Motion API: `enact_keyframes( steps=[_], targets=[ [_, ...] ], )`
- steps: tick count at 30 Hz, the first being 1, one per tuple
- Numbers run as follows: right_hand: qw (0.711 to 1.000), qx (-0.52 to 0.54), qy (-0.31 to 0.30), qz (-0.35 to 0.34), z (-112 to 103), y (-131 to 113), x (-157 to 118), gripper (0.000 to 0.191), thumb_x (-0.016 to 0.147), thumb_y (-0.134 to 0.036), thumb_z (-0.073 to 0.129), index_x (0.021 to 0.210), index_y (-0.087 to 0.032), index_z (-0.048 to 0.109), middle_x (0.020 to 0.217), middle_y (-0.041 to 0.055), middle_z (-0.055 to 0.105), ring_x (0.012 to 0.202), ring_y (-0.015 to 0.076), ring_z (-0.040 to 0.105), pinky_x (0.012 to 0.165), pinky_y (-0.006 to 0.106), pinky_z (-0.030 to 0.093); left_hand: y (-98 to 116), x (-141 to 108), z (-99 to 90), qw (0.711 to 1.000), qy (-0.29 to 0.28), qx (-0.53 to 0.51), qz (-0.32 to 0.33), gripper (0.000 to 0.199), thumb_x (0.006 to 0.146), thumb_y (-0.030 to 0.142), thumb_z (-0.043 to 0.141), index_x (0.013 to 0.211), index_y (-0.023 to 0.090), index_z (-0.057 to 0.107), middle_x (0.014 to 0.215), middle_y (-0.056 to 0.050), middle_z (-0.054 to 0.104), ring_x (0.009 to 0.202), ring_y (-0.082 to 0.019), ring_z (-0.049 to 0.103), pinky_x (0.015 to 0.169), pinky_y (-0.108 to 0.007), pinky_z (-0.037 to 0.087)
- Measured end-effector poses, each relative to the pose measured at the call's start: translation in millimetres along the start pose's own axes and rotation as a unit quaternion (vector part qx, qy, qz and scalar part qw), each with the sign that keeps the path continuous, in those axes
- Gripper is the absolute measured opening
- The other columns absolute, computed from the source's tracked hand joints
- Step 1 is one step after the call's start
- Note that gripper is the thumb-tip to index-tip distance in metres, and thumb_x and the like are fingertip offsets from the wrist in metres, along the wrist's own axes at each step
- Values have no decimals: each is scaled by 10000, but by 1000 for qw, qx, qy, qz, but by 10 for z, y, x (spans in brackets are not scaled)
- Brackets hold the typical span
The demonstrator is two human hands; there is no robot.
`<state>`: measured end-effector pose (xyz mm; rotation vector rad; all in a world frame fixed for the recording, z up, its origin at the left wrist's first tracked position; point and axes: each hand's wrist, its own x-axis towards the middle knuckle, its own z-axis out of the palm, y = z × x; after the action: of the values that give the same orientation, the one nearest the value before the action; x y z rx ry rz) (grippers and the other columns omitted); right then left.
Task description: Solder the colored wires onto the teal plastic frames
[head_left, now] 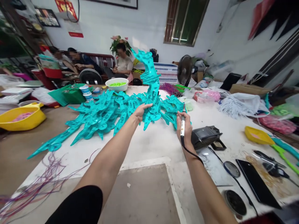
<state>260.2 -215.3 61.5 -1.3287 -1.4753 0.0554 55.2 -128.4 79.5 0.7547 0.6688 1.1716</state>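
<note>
Black, smooth cloth of a sleeve (79, 205) covers the upper left arm. The left hand (140, 113) is closed around the lower part of a turquoise piece (151, 76), held upright above the table (140, 146); it is curved, glossy and plastic-looking, with pointed ends and jagged edges. The right hand (183, 123) grips a pen-shaped iron (182, 127) with a white handle, its tip up, near more turquoise parts; a thin black cable (192, 152) trails down the forearm. Beside the piece spreads a heap (100, 112) of similar spiky shapes. Thin, tangled purple and red wires (50, 179) lie at left; at right sit a flat black slab (257, 183), a round dark tin (235, 202) and a shallow yellow scoop (259, 136)
</note>
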Motion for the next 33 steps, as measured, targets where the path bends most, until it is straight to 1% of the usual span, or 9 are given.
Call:
enact_keyframes(
  steps=[3,6,11,14,18,21,24,29,33],
  targets=[
    [1000,6,4,-4,-279,-85,-226,312,914,-427,461,1157,-234,493,1184,83,667,1063,217,653,899,366,521,71,-409,-12,1000,-2,13,13,152,720,133,689,869,112,668,630,-53,665,520,-178,629,555,-306,548],
    [1000,14,18,-13,-606,-138,-604,270,893,-388,516,1129,-256,517,1161,70,683,1058,230,662,926,392,522,-114,-1184,-148,1000,-1,24,-12,225,680,121,717,903,131,692,643,-74,663,520,-204,630,534,-326,533],
    [999,19,-36,14,-998,-260,-1491,215,892,-334,531,1103,-294,524,1131,62,697,1069,236,658,927,430,529,-858,-2649,-348,991,66,29,-116,325,585,196,840,890,182,731,759,-89,701,617,-215,651,567,-310,532],
    [992,50,-103,45,-1034,-362,-2004,224,890,-342,533,1110,-301,520,1150,58,691,1034,229,674,867,398,556,-1336,-3113,-282,978,92,2,-189,379,581,271,863,927,194,730,849,-93,719,683,-214,661,630,-319,546],
    [976,81,-159,124,-1025,-499,-2461,252,877,-408,539,1096,-285,525,1111,53,702,897,209,705,746,330,571,-1718,-3206,-92,982,70,8,-174,457,606,309,854,1023,189,714,969,-108,721,818,-228,673,746,-324,539],
    [965,84,-149,197,-1056,-583,-2612,332,858,-469,558,1108,-253,525,938,32,715,733,180,682,647,286,546,-1811,-3167,1,986,18,27,-161,565,594,300,860,1117,184,683,1073,-111,709,961,-258,661,858,-343,508],
    [961,105,-129,223,-1041,-628,-2683,418,846,-490,576,1155,-221,496,925,31,695,708,167,655,650,281,528,-1853,-3170,30,987,-5,15,-162,614,585,317,859,1144,160,659,1116,-116,700,1020,-274,648,925,-378,479],
    [967,87,-122,207,-869,-600,-2772,392,868,-458,550,1171,-213,503,1105,79,673,949,219,661,825,349,522,-1913,-3246,-15,987,87,54,-123,538,641,441,790,1049,109,681,1010,-123,729,970,-280,664,893,-386,504],
    [975,90,-129,160,-756,-540,-2761,371,877,-417,548,1199,-243,484,1216,66,639,1123,231,607,940,389,494,-1866,-3361,-142,975,158,137,-75,443,713,426,705,1010,98,684,1030,-123,720,980,-259,658,876,-342,518]
  ],
)
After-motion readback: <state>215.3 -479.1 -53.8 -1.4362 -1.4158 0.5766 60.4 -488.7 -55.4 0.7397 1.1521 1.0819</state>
